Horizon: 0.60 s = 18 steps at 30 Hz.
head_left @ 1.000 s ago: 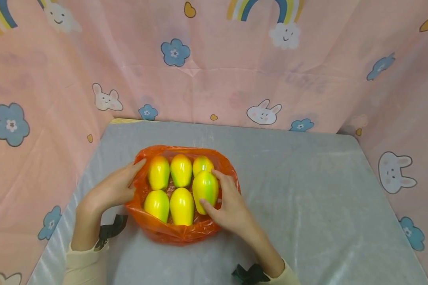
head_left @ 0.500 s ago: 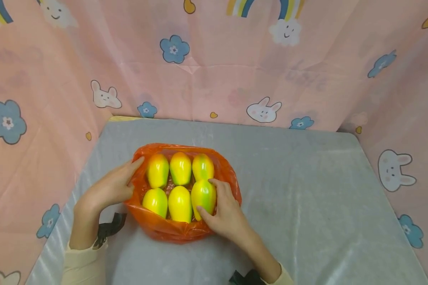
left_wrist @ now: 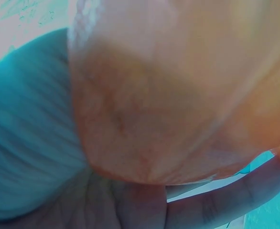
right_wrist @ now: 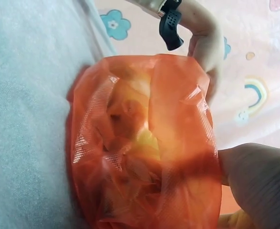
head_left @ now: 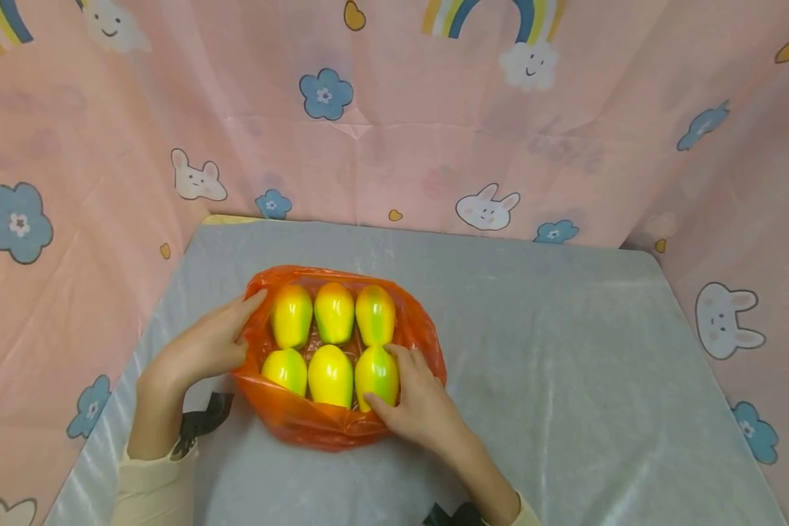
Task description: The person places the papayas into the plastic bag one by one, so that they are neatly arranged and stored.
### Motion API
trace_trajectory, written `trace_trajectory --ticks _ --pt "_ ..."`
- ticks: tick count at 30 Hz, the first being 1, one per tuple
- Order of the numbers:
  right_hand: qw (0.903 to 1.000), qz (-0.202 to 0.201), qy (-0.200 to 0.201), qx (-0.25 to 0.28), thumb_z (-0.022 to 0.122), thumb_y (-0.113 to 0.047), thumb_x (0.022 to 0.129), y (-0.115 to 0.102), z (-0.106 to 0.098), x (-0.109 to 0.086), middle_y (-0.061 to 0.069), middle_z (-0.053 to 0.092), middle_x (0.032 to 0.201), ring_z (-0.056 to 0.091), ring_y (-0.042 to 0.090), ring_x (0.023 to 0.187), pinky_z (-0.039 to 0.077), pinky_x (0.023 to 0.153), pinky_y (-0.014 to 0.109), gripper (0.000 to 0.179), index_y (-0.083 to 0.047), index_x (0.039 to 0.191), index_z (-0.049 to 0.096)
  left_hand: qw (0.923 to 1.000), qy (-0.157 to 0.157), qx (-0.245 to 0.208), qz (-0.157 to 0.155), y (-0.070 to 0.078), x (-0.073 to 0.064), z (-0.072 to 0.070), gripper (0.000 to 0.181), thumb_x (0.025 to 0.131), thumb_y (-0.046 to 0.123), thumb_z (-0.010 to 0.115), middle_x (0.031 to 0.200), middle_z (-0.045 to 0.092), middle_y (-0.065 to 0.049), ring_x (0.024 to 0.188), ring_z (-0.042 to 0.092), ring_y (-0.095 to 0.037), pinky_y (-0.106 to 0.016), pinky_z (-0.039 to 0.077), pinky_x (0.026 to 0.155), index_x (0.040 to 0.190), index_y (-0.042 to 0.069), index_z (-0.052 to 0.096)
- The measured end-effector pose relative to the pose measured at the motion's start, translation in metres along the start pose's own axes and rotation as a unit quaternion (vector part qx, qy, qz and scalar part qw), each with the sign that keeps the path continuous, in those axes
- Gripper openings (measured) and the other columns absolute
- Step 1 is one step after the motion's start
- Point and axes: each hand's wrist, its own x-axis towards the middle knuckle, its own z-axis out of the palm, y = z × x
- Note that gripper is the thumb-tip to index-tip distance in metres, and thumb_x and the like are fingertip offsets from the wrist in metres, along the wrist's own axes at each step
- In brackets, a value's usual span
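Note:
In the head view, an orange-red plastic bag (head_left: pixel 329 431) stands with its mouth spread wide. Inside lie several yellow-green mangoes in two rows. My right hand (head_left: pixel 427 405) reaches over the bag's right rim and holds the near right mango (head_left: pixel 376 376) between thumb and fingers. On the opposite side, my left hand (head_left: pixel 204 347) grips the bag's left rim, its index finger lying over the edge. The right wrist view shows the bag's side (right_wrist: pixel 183 114) and my right thumb (right_wrist: pixel 259 176) at its rim. Bag plastic fills most of the left wrist view, above my left fingers (left_wrist: pixel 226 200).
A grey cloth (head_left: pixel 565 365) covers the table under the bag. Pink printed curtain (head_left: pixel 401 146) hangs behind the table and along both sides. Dark straps (head_left: pixel 204 420) sit around the wrists by the cream sleeves (head_left: pixel 154 486).
My right hand has lowered the mango toward me into the near right spot of the bag, uncovering the mango behind it. The left hand stays at the rim.

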Motion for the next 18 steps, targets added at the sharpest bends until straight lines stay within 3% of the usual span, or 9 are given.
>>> trace_trajectory --ticks 18 --pt "0.9996 0.006 0.002 -0.027 0.079 -0.041 0.090 0.0003 0.0014 0.0038 0.013 0.060 0.134 0.067 0.027 0.100 0.061 0.091 0.048 0.076 -0.011 0.153 0.051 1.0000 0.003 -0.003 0.002 0.0002 0.0031 0.0023 0.083 0.088 -0.005 0.057 0.169 0.036 -0.027 0.124 0.054 -0.039 -0.064 0.048 0.114 0.165 0.000 0.029"
